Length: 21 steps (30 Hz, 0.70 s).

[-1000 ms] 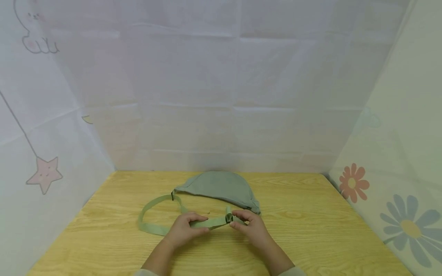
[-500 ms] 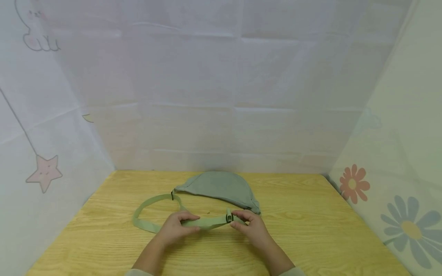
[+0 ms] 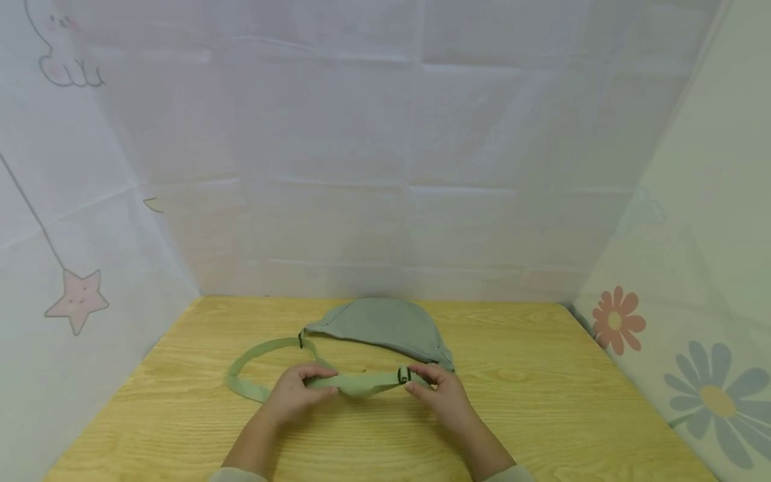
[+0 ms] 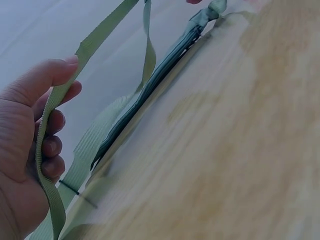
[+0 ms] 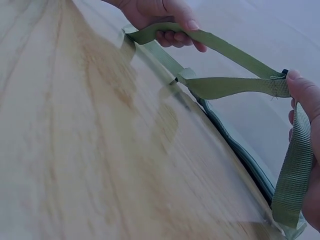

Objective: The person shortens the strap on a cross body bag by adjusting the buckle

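Observation:
A grey-green waist bag (image 3: 379, 326) lies on the wooden table, its curved side toward the back wall. Its light green strap (image 3: 361, 384) stretches between both hands. My left hand (image 3: 295, 391) pinches the strap between thumb and fingers; the left wrist view shows the webbing (image 4: 55, 100) running through that grip. My right hand (image 3: 442, 393) pinches the strap beside a dark slider buckle (image 3: 404, 375). In the right wrist view the strap hangs from the right thumb (image 5: 302, 90) down toward the bag. Part of the strap loops on the table left of the left hand.
The wooden table (image 3: 530, 388) reaches back to a pale cloth wall (image 3: 385, 167). Cloth sides with printed flowers and a star stand left and right. A second dark buckle (image 3: 300, 340) sits at the bag's left end.
My left hand has slid left along the strap, so the stretch between the hands is longer and the loop bulges further left. The right hand with the buckle has risen slightly.

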Tool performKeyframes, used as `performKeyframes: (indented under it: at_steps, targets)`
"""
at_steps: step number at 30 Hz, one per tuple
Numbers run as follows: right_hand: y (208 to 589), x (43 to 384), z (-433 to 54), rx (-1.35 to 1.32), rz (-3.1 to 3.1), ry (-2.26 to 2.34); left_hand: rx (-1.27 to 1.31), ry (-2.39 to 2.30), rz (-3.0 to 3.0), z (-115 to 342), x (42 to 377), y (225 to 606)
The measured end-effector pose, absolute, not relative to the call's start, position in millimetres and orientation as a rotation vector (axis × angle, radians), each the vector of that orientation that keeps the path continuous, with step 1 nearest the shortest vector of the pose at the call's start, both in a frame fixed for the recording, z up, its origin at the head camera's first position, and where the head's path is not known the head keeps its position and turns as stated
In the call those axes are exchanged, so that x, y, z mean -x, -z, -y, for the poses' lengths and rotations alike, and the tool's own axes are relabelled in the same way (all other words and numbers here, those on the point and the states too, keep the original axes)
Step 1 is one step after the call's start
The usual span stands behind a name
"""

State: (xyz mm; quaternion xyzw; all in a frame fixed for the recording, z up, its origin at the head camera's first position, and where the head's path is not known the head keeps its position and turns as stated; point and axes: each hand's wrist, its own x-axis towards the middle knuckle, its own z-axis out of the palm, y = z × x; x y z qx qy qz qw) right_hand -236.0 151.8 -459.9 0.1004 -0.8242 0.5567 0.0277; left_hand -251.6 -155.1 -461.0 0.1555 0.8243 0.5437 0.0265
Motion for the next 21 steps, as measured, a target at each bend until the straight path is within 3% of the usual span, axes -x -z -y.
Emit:
performKeyframes:
  at_steps: [21]
  targets:
    - [460,238,-150,-0.310,2.518,-1.764,-0.662,-1.669,-2.637,151,253,467]
